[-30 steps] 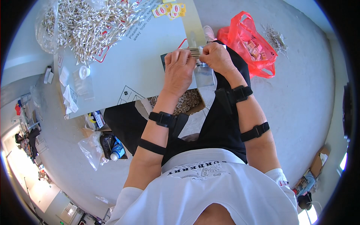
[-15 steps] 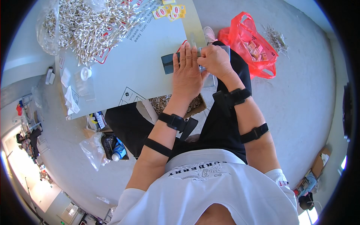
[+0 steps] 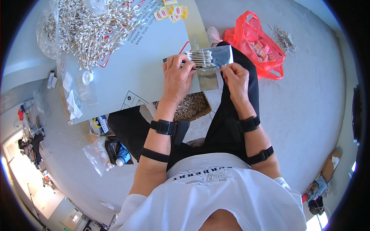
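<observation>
A neat row of cotton swabs lies at the table's right edge, in or on a clear plastic bag with a dark blue-grey surface beneath it. My left hand is closed on the left end of the swabs, fingers bent and thumb against them. A swab or two stick out a little askew below the row. With thumb and forefinger, my right hand pinches the near right edge of the bag. A large heap of loose cotton swabs covers the far left of the table.
Yellow-and-white packets lie at the table's far edge. An open carton of swabs stands below the near edge. On the floor to the right is a red plastic bag of small boxes. A tape roll sits on the left.
My left hand has slid left and curled its fingers, uncovering the swab row. My right hand has moved down and right from the row to the bag's edge.
</observation>
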`<state>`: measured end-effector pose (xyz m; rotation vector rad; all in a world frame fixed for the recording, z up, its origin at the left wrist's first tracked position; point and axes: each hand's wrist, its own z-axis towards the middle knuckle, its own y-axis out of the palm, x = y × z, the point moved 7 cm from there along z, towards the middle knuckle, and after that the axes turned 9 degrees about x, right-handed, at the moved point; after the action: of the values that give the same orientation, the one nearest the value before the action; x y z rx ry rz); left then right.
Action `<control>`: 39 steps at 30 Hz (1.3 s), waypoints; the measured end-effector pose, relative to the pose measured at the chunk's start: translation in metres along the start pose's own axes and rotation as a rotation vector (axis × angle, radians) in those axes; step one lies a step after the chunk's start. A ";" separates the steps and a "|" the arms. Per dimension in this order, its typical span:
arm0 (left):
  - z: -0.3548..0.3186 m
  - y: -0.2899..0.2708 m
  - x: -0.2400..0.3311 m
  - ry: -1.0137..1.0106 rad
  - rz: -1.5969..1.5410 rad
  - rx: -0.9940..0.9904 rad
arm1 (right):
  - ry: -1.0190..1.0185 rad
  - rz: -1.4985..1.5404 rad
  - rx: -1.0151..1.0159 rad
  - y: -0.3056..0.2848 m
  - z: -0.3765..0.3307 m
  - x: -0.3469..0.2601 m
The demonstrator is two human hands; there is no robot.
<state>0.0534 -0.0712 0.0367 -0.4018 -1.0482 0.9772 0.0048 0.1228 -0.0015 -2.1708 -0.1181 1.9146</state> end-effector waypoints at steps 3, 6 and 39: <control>0.001 0.004 -0.002 0.039 0.011 -0.056 | 0.344 0.220 -0.087 0.007 -0.021 0.017; 0.002 0.006 -0.003 0.037 0.011 -0.095 | 0.613 0.398 -0.070 0.010 -0.032 0.035; 0.006 0.042 -0.007 -0.335 -0.600 0.274 | 0.492 0.584 -0.018 0.041 0.002 0.051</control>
<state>0.0269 -0.0550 0.0064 0.3053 -1.2166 0.6368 0.0053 0.0949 -0.0608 -2.8308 0.6517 1.5284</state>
